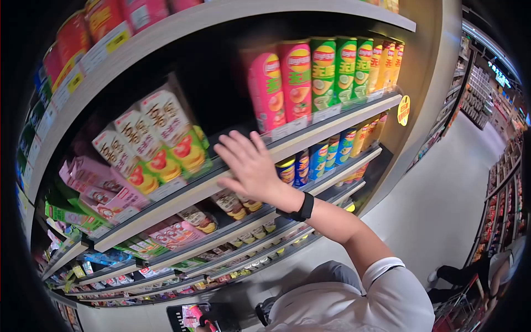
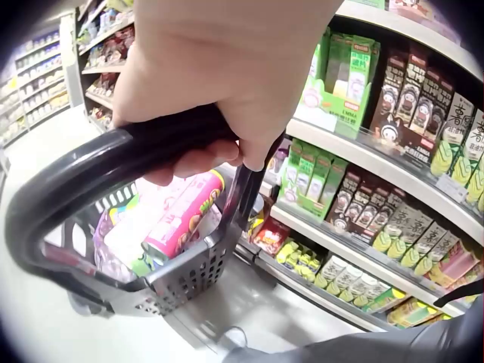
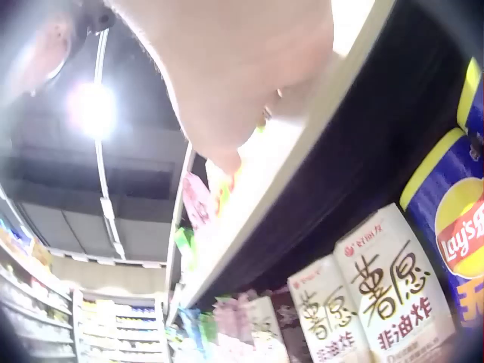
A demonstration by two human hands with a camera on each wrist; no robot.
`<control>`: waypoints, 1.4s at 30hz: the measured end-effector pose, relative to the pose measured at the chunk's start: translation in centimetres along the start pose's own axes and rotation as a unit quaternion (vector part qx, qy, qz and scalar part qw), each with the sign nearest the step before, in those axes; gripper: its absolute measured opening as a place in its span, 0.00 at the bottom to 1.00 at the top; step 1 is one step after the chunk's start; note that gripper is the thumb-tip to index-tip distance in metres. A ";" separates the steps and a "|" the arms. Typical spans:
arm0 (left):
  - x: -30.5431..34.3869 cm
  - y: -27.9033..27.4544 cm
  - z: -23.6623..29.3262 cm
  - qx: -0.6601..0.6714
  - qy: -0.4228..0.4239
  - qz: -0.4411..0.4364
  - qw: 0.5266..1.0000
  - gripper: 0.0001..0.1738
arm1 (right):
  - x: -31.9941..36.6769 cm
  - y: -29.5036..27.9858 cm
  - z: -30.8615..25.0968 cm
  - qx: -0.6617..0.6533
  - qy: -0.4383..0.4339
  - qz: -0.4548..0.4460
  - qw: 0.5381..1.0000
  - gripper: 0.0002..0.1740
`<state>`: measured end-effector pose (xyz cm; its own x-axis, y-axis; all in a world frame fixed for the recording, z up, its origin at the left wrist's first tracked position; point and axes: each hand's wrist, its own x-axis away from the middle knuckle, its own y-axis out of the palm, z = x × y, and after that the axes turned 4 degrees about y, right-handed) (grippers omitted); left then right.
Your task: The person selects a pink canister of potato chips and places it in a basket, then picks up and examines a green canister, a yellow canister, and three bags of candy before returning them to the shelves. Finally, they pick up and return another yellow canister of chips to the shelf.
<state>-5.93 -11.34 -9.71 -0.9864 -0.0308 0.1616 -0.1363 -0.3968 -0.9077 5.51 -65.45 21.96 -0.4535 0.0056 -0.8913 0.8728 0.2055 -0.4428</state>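
My right hand [image 1: 246, 160] is raised in front of a shop shelf [image 1: 221, 180], fingers spread and straight, holding nothing; it hovers just left of the pink chip cans [image 1: 279, 88] and right of the white snack boxes [image 1: 166, 138]. A black band [image 1: 304, 207] sits on that wrist. In the right wrist view the palm [image 3: 227, 68] fills the top, close under the shelf edge [image 3: 302, 151]. My left hand [image 2: 219, 83] grips the black handle [image 2: 98, 162] of a dark shopping basket [image 2: 181, 276] that holds a pink chip can [image 2: 185, 215] and other packets.
Green and yellow chip cans [image 1: 345, 66] stand further right on the same shelf; blue cans [image 1: 318, 160] sit one shelf below. Shelves of boxed snacks [image 2: 393, 219] run along the basket's right. An open aisle floor [image 1: 442, 205] lies to the right, with a person and trolley [image 1: 470, 282] there.
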 end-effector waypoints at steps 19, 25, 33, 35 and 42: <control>19.1 15.5 24.2 0.180 -0.014 -0.018 0.983 0.25 | -10.9 -25.4 29.5 0.113 -0.075 0.026 0.990 0.28; 18.2 19.4 26.0 0.241 -0.006 -0.021 0.970 0.25 | -12.8 -24.7 30.3 0.196 -0.004 -0.069 0.978 0.40; 10.4 20.4 13.1 0.205 -0.188 0.050 0.959 0.21 | -12.8 -25.2 29.6 0.096 -0.015 -0.028 0.995 0.35; 9.6 19.7 13.8 0.252 -0.179 0.008 0.951 0.19 | -12.2 -26.9 27.2 -0.013 0.070 -0.118 0.991 0.34; 10.0 17.7 19.3 0.113 -0.170 0.121 0.971 0.25 | -8.3 -30.2 24.4 -0.274 -0.101 0.129 0.948 0.36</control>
<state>-16.45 -36.35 -16.66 -0.8946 -0.4339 0.1067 0.1581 -0.5306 -0.8328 -12.69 -95.57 40.38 -0.1462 -0.0512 -0.9879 0.6998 0.7005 -0.1399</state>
